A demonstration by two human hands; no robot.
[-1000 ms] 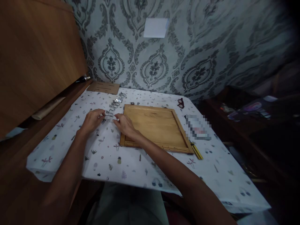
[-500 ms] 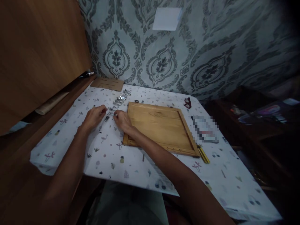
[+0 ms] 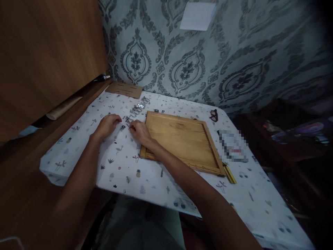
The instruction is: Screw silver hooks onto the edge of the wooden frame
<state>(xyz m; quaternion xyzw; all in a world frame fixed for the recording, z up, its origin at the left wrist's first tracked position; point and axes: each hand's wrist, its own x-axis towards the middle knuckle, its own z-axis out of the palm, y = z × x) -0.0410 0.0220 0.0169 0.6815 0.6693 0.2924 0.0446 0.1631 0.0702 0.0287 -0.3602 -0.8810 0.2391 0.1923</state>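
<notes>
Two bare hands of yours are showing in the head view, both hovering or resting low over the cloth-covered counter (image 3: 156, 184). Your left hand (image 3: 107, 125) is curling its fingers loosely; can't tell if it's gripping anything. Your right hand (image 3: 140, 132) is bringing thumb and fingers together beside the near end of the row of small metal pieces (image 3: 135, 111); it looks to be pinching or touching one, too small to tell. That row is running diagonally away from you, toward the cardboard piece (image 3: 124, 90) at the back. The framed wooden panel (image 3: 179, 140) is lying flat just right of the row, your right forearm crossing its near-left corner. Beyond it, glasses (image 3: 213, 115) are lying at the back right, a pixelated item (image 3: 233, 146) nearer, and a yellow tool (image 3: 229, 173) is sitting by the panel's near-right corner.
</notes>
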